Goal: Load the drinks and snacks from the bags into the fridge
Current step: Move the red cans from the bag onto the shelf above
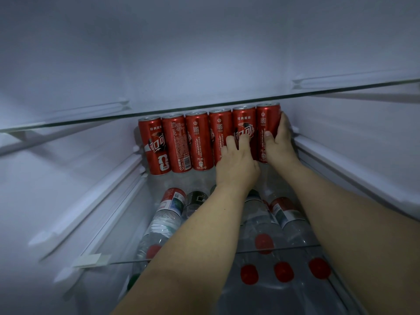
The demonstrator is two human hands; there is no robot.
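nearest, below the lower clear glass shelf: several clear plastic water bottles with red caps, lying on their sides, caps toward the camera, side by side and touching. one more of them at the left, seen through the glass.

above these, two bare forearms reaching into the white fridge interior over the lower shelf.

further in, the left hand resting against the fronts of the fourth and fifth cans of the row, fingers slightly curled and close together, pressing on the can walls, not wrapped round any can. just beside, the right hand curled round the slim red aluminium cola can at the right end, thumb on its front, the other fingers round its right side near the fridge wall.

at the back of the lower shelf: a row of six slim red cola cans, all upright, standing side by side and touching, leftmost can well apart from the hands.

farthest and higher: the upper clear glass shelf, running across just above the can tops.
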